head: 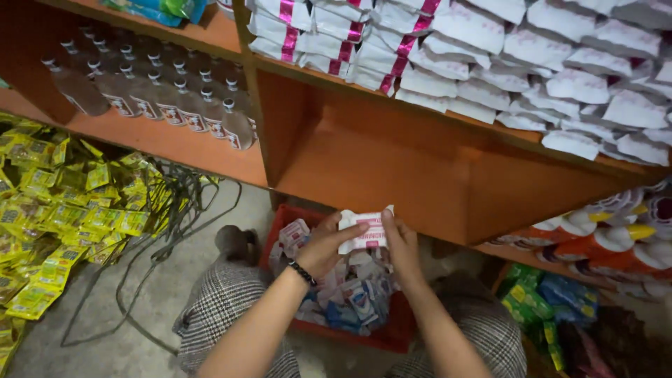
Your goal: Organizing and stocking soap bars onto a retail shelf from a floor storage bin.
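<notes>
Low in the middle of the frame sits a red crate (392,334), filled with a loose heap of small white packets printed in red and blue; its near rim shows between the person's knees, which are in checked trousers. Just above the crate both hands meet on one white packet (364,233) with a pink-red band. The left hand (323,246), a dark bead bracelet at its wrist, grips the packet's left end with thumb and fingers closed round it. The right hand (400,241) pinches the right end, fingers curled over the top edge. The packet's long axis runs roughly left to right across the frame, tilted slightly, with its printed face turned up toward the camera; it looks like more than one packet stacked together, though the blur makes that hard to settle.

Behind the hands, an orange wooden shelf (364,161) stands bare in its centre compartment. The compartment above it, at the upper right, is packed with rows of white packs with pink stripes (490,63). At the upper left, brown bottles (161,94) stand in rows. Yellow sachets (63,210) hang in strips at the left edge, and red-and-white bottles (609,238) lie at the right.
</notes>
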